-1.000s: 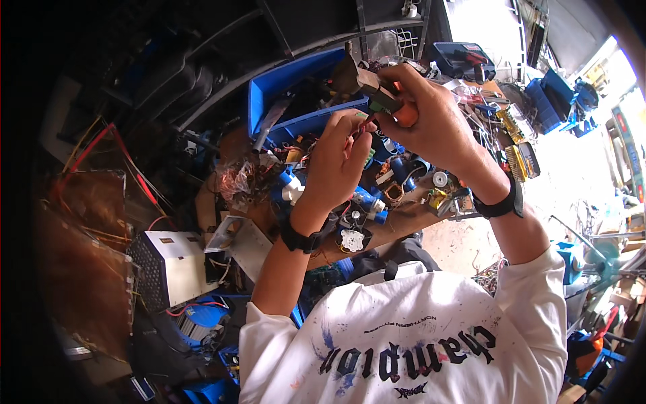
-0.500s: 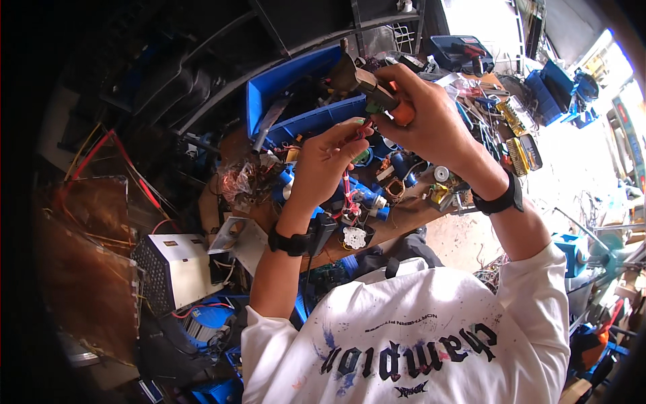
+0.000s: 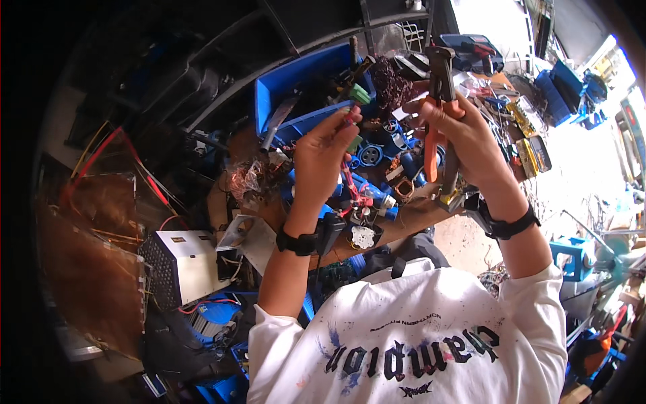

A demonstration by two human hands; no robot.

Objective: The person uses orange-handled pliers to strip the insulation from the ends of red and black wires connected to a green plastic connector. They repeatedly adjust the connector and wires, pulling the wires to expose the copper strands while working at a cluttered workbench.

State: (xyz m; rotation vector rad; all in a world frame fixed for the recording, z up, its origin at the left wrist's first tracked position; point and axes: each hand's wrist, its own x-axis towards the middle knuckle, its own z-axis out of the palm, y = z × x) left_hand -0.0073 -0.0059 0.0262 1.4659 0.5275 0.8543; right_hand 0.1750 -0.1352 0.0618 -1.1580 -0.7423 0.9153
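Note:
My left hand [image 3: 323, 148] is closed, its thumb and fingers pinching a bundle of thin red wires [image 3: 348, 176]. A small green connector [image 3: 360, 93] shows just beyond those fingertips. The wires hang down to a cluster of parts with a round white piece [image 3: 362, 236]. My right hand [image 3: 474, 138] is wrapped round a pair of pliers [image 3: 441, 71] with orange handles. Their dark metal jaws point away from me, apart from the wires. One handle [image 3: 431, 155] sticks out below my fingers.
A blue bin [image 3: 266, 101] with tools in it stands at the back. Blue motor-like parts [image 3: 370, 155] and a copper coil [image 3: 404, 188] clutter the bench. A white metal case [image 3: 195, 266] lies at the left. Hand tools crowd the right side, beside a yellow-bristled brush [image 3: 527, 158].
My right hand has moved right, away from the wires, and the pliers have turned from pointing left to pointing away from me. My left hand still pinches the wires; the green connector now shows.

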